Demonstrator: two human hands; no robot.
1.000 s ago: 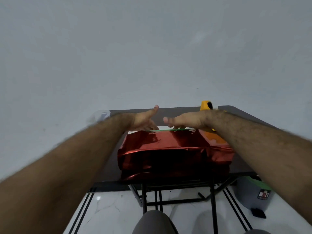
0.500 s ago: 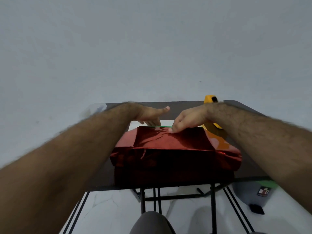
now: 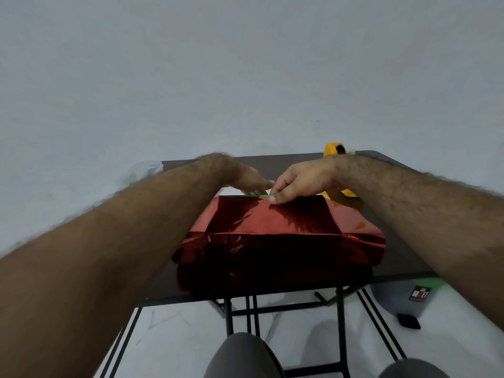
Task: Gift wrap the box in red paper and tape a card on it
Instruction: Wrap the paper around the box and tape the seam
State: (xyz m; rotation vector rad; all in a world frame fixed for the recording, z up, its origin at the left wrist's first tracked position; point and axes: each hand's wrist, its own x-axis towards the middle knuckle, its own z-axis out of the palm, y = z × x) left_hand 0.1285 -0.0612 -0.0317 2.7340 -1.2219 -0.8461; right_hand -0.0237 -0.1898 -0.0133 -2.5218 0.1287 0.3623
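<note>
- The box (image 3: 275, 236), wrapped in shiny red paper, sits mid-bench (image 3: 392, 241), its near side overhanging the front edge.
- Right hand (image 3: 302, 181) at the box's 12 o'clock edge, fingers (image 3: 275, 198) curled, pinching the paper by a thin green strip (image 3: 251, 195).
- Left hand (image 3: 248, 178) just beside it at 11 o'clock, fingers straight behind the far edge; what they touch, I can't tell.
- Yellow object (image 3: 334, 150) at 1 o'clock.

Both bare forearms reach forward and converge. The left hand (image 3: 249, 180) lies flat, fingers straight, pointing right. The right hand (image 3: 300, 184) is bent down at the wrist, fingers curled, fingertips (image 3: 275, 199) pressing down beside the left fingers.
</note>
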